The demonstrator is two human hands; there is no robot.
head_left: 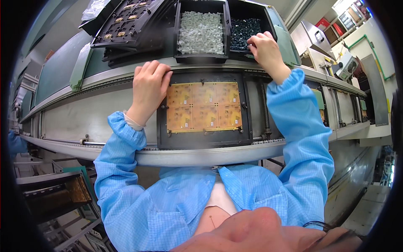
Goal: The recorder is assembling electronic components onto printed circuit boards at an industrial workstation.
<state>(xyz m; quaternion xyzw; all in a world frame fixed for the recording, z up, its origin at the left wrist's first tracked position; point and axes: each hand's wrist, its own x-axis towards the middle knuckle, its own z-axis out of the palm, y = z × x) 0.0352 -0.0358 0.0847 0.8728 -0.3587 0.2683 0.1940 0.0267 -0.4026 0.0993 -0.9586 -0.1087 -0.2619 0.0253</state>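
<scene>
A yellow circuit board panel (204, 107), marked off into several sections, lies in a black carrier frame (247, 126) on the conveyor in front of me. By the frame's upper left corner is my left hand (150, 84), its fingers curled and close together; whatever they may hold is hidden. My right hand (266, 53) hovers at the near right corner of a black bin of small dark components (244, 31), thumb and fingertips pinched. Anything in that pinch is too small to name. Left of this bin stands another one full of small white connector-like parts (200, 33).
Black carrier trays (130, 23) with small boards are stacked at the far left, beside a bin holding clear plastic (94, 9). The conveyor's metal rail (210, 156) runs across in front of my body. Another carrier with a board (321, 105) sits farther right.
</scene>
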